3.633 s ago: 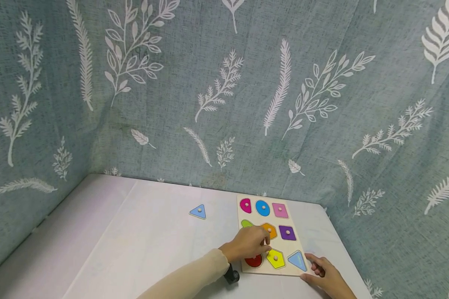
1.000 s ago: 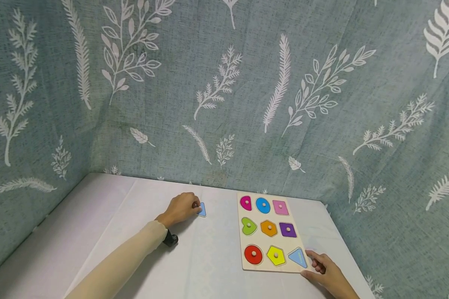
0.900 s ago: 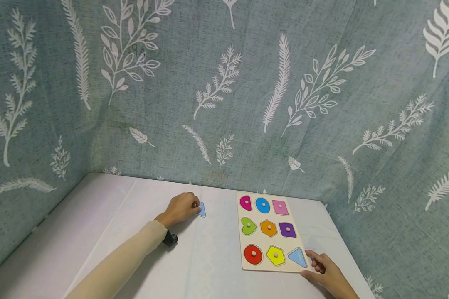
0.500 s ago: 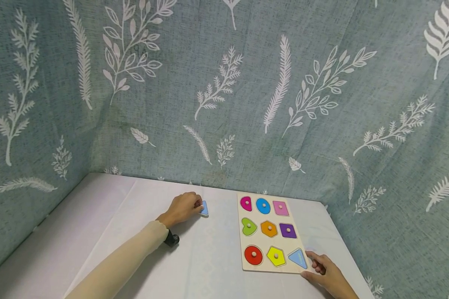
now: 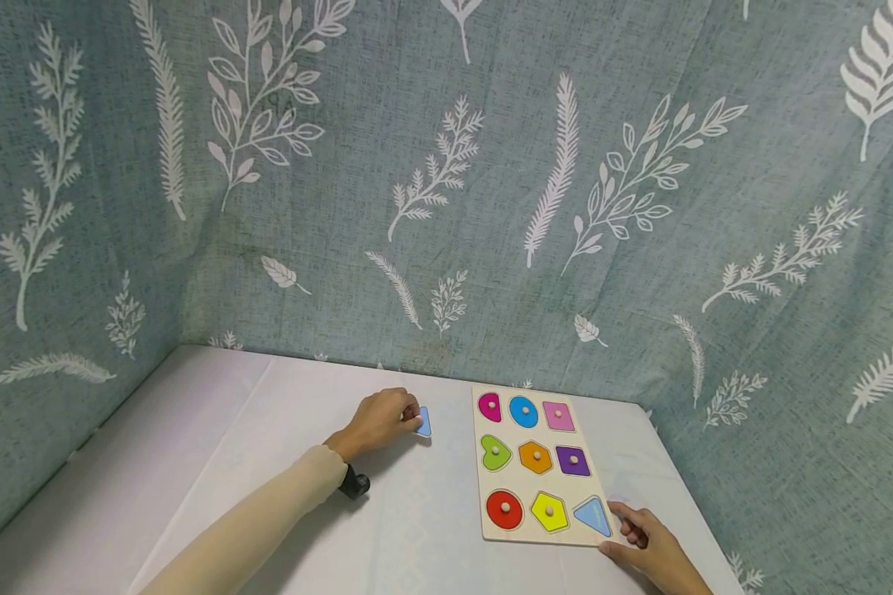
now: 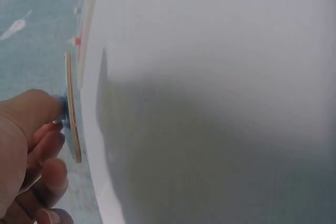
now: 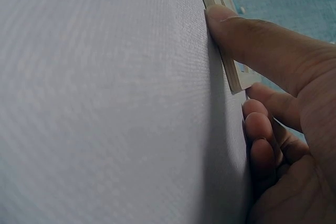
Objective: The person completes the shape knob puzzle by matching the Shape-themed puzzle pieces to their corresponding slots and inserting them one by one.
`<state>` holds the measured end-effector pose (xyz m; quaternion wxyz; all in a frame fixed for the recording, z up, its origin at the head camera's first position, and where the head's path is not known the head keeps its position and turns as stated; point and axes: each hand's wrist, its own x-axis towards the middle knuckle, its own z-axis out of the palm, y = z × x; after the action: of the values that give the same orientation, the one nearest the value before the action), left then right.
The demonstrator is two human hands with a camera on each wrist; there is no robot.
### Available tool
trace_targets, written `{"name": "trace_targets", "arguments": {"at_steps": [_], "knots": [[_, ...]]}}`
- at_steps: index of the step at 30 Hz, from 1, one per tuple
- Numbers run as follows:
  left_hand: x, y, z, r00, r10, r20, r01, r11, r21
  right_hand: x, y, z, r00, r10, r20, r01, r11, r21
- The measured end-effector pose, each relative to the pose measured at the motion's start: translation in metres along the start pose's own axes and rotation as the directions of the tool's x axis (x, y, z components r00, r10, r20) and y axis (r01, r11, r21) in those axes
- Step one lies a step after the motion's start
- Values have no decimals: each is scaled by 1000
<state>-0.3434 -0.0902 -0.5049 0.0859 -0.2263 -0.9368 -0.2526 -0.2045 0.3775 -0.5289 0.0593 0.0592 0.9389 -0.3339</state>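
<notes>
My left hand (image 5: 381,423) pinches the knob of a light blue triangle puzzle piece (image 5: 425,423), left of the board in the head view. In the left wrist view the piece's wooden edge (image 6: 74,111) stands clear of the tabletop, and the thumb and fingers (image 6: 37,106) hide the knob. The wooden puzzle board (image 5: 518,483) holds several coloured knobbed shapes. Its near right corner has a blue triangular recess (image 5: 594,516) without a piece. My right hand (image 5: 651,545) grips that corner, thumb on the near edge and index finger at the right side.
A white cloth covers the table (image 5: 216,463). Behind and at both sides hangs a grey-green curtain (image 5: 327,281) with white leaf prints. A black camera strap (image 5: 355,482) sits on the left wrist.
My left hand went from over the board to the triangle piece, took its knob, and has shifted it a little right toward the board. The right hand stays at the board's corner.
</notes>
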Motion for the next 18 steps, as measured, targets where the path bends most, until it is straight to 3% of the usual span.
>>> {"name": "trace_targets", "arguments": {"at_steps": [18], "knots": [[7,45,21,990,141,0,-140,988,-58,0,2,-1,1000,-2,15,2,1000,11]]}}
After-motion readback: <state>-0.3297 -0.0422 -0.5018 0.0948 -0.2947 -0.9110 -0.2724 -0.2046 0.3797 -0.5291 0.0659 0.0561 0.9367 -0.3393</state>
